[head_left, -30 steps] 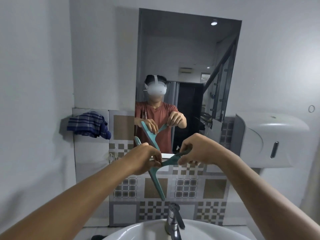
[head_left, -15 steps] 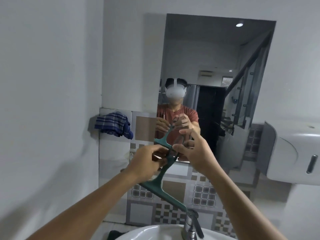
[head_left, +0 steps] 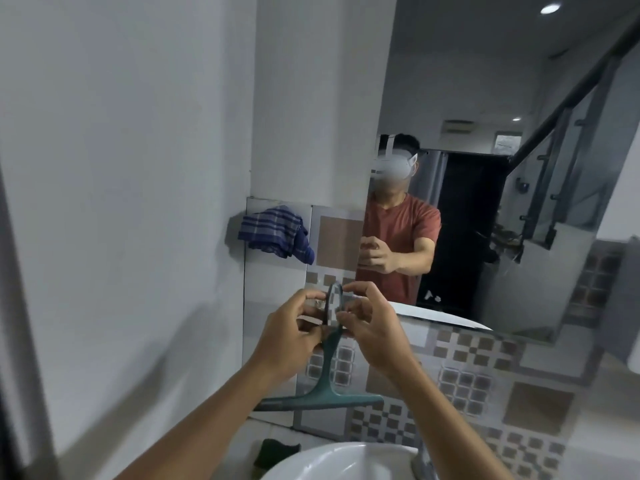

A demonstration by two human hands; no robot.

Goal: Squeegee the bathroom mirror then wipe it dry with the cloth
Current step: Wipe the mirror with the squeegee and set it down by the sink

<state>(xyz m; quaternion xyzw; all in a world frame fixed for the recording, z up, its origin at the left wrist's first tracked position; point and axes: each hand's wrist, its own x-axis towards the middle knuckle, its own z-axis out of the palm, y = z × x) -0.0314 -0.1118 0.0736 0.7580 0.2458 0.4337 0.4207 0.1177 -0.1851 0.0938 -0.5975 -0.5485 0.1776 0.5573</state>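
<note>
A teal squeegee (head_left: 329,382) hangs in front of me with its blade at the bottom, roughly level, and its handle pointing up. My left hand (head_left: 287,334) and my right hand (head_left: 372,330) both pinch the top of the handle, left and right of it. The bathroom mirror (head_left: 485,98) fills the upper right of the wall and reflects a person in a red shirt. A blue plaid cloth (head_left: 273,233) is bunched on top of the tiled ledge, left of the mirror.
A white sink (head_left: 332,460) lies at the bottom edge, with a chrome tap (head_left: 422,462) at its right. A dark green scrub pad (head_left: 277,452) rests on the counter left of the sink. A patterned tile backsplash (head_left: 467,382) runs below the mirror. A plain white wall closes the left side.
The view has swung left and closer to the wall. The squeegee has turned from slanted to blade-down, and both hands have gathered at the top of its handle.
</note>
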